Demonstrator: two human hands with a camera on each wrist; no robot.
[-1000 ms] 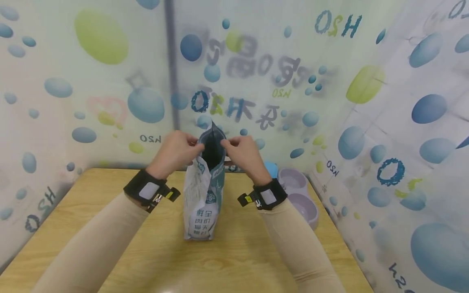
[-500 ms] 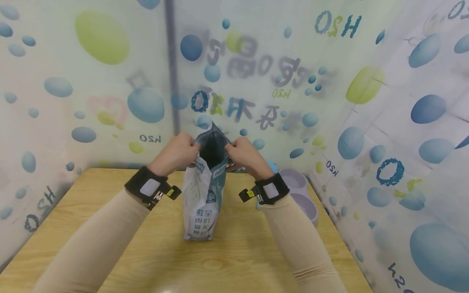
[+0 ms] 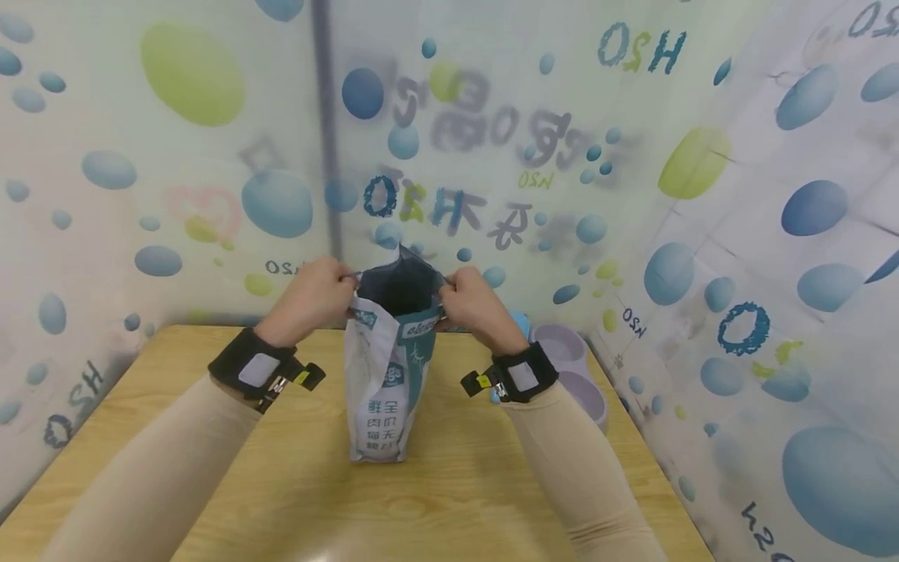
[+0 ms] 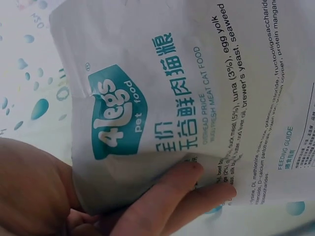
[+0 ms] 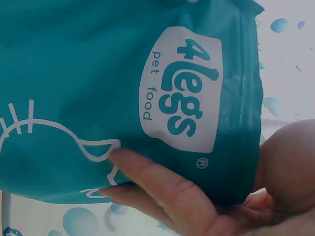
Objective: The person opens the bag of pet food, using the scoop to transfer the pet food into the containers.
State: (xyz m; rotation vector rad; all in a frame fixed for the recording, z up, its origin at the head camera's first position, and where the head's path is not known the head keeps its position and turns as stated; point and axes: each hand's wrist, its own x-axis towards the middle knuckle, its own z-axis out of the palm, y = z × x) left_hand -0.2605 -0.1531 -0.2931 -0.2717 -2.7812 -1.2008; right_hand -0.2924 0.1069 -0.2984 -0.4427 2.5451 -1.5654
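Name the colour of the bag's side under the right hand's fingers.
The bag is teal there, printed in white; it shows best in the right wrist view.

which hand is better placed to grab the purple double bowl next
Probably the right hand: the purple double bowl lies on its side of the table, while the open bag stands between it and the left hand. Both hands grip the bag, so the right must release first.
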